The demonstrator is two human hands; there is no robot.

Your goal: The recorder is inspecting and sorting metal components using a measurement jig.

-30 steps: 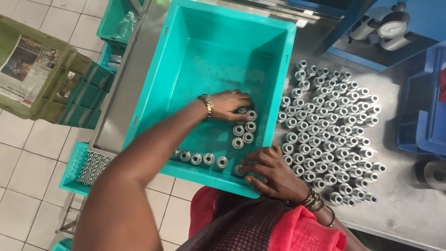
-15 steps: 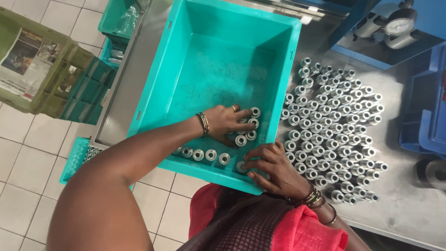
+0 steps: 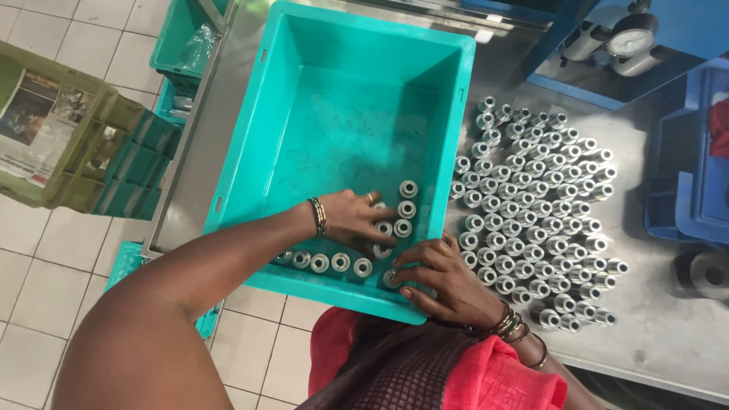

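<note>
A: Since the earlier frame the left hand (image 3: 357,220) has slid a little toward the near wall of the deep turquoise plastic crate (image 3: 304,99), and its fingers have settled over the short shiny steel bushings (image 3: 403,218) standing there.

B: Are they gripping one?

A: I cannot tell; the fingertips are spread and curled down onto the cluster, touching two or three, but none is clearly pinched. The right hand (image 3: 444,281) rests over the crate's near corner, fingers bent around a bushing at the row's end, though whether it is clamped is hidden.

B: Which way do the parts lie?

A: Just beyond the left fingertips, bores upward, long axes vertical; a row (image 3: 323,262) runs under the wrist. The left hand is nearer. The big loose batch of like bushings (image 3: 539,220) stands on the grey metal bench (image 3: 668,334), beyond the right fingers.
</note>
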